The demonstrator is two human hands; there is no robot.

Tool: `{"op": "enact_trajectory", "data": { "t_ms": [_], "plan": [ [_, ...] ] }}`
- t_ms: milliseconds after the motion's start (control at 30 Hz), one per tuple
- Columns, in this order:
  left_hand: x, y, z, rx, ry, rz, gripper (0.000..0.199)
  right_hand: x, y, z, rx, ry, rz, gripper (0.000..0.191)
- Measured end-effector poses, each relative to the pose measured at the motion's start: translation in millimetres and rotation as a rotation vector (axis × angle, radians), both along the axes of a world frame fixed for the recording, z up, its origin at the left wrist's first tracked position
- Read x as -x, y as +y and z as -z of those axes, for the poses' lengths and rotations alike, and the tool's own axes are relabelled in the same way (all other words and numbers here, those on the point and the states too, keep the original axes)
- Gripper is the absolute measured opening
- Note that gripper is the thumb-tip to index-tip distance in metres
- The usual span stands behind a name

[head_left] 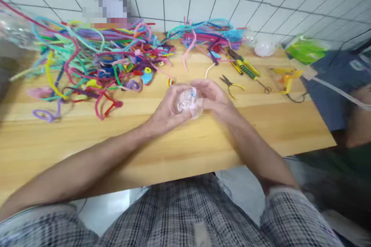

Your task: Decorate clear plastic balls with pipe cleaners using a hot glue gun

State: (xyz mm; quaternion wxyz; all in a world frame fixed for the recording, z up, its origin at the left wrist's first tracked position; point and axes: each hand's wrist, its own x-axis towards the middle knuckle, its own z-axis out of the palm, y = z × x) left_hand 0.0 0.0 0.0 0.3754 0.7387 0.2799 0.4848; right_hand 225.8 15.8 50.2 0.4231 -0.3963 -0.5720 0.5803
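Between my hands, over the middle of the wooden table (179, 150), is a clear plastic ball (187, 100) with whitish, pale-pink and bluish bits showing inside. My left hand (171, 108) cups it from the left, thumb along the near side. From the right, my right hand (213, 98) holds the ball with its thumb and fingers curved round it. Motion blur hides the fine detail of what is inside. Just beyond the hands lies a small red, yellow and white piece (171, 82). Small pliers (231, 85) with yellow handles rest to the right.
Tangled pipe cleaners (87, 54) cover the back left, and a bundle (214, 36) lies at the back centre. Yellow-green tools (245, 65), a white-filled clear ball (264, 47), a yellow glue gun (286, 77) and a green packet (305, 49) are rightward. Another person's arm (359, 115) shows far right.
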Motion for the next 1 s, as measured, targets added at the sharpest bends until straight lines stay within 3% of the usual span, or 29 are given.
{"op": "enact_trajectory", "data": {
  "t_ms": [233, 500, 1000],
  "plan": [
    [1.8, -0.6, -1.7, -0.016, 0.042, -0.044, 0.063, 0.3, 0.6, 1.7, -0.07, -0.047, -0.016, 0.061],
    [1.3, -2.2, -3.9, -0.08, 0.049, -0.049, 0.062, 4.9, -3.0, 7.4, -0.046, -0.059, -0.024, 0.06],
    [3.1, -0.1, 0.6, -0.063, 0.03, -0.043, 0.061, 3.6, -2.2, 2.8, 0.013, -0.024, -0.094, 0.066]
  ]
}}
